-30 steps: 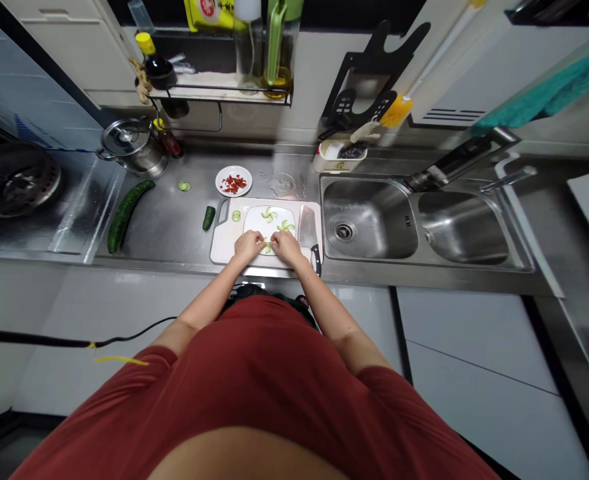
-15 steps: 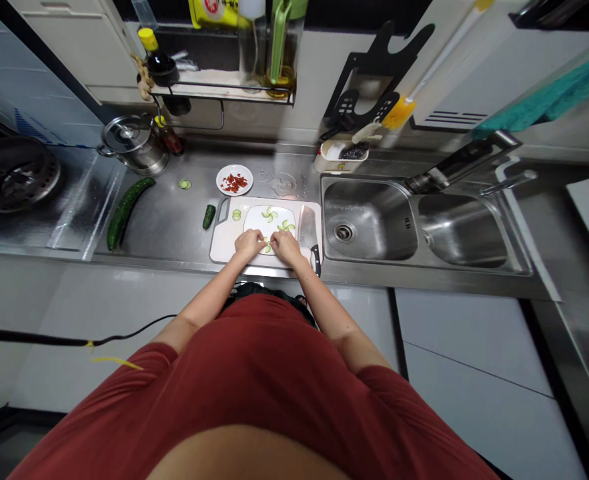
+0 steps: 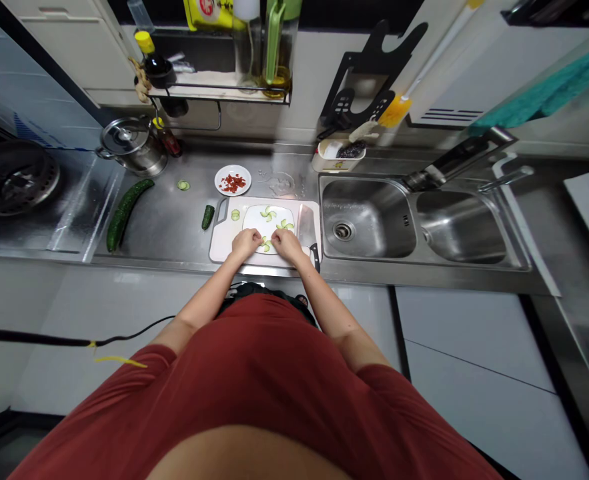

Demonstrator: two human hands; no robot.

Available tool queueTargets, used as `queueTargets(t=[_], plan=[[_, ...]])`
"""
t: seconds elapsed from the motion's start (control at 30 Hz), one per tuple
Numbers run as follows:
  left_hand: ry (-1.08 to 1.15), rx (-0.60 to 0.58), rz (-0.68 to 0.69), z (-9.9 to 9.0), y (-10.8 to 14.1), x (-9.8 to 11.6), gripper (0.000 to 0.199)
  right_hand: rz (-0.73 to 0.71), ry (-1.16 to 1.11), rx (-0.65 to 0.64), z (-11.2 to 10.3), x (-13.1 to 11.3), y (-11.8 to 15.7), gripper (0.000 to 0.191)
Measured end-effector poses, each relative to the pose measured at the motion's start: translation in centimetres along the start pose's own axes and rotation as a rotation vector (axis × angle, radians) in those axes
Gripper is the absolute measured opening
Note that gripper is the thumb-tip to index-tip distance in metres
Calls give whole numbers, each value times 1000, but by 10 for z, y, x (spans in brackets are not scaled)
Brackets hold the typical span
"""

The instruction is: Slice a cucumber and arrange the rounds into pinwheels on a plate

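Observation:
A white square plate (image 3: 254, 217) lies on the pale cutting board (image 3: 219, 250). On it are three pinwheel groups of thin green slices: one at the top (image 3: 268, 213), one at the right, and one (image 3: 265, 245) at the near edge between my hands. My left hand (image 3: 247, 243) is closed at the near-left of the plate, fingertips beside the near group. Across from it my right hand (image 3: 287, 245) is also closed over the near-right edge. What either hand pinches is too small to tell. A cleaver (image 3: 305, 223) rests at the board's right, and cucumber slices (image 3: 235, 215) at its left.
Left of the board are a cucumber piece (image 3: 207, 217), a long cucumber (image 3: 127, 212) and a steel pot (image 3: 131, 147). A small plate of red pieces (image 3: 233, 181) stands behind. A double sink (image 3: 369, 220) is at the right.
My hands have parted slightly above the near group of slices, showing more of it. The whole view has shifted a little.

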State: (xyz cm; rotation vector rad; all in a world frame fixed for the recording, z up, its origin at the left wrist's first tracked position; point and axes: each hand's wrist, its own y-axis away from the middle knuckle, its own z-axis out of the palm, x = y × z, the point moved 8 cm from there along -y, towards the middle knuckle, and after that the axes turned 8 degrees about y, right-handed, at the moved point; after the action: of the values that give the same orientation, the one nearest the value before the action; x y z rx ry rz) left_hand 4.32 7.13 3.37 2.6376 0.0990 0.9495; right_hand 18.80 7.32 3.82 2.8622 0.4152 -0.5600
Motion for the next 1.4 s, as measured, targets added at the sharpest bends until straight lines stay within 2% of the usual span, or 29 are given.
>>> queueTargets(t=[0.17, 0.37, 1.03, 1.4], plan=[[-78, 32, -25, 3, 1, 1, 25, 29, 53, -25, 2, -7, 1, 13], [-121, 49, -37, 5, 1, 2, 21, 33, 104, -39, 4, -9, 0, 13], [-115, 46, -76, 5, 2, 2, 21, 8, 115, -39, 5, -10, 4, 15], [-140, 67, -14, 4, 9, 9, 18, -1, 152, -22, 5, -10, 7, 15]])
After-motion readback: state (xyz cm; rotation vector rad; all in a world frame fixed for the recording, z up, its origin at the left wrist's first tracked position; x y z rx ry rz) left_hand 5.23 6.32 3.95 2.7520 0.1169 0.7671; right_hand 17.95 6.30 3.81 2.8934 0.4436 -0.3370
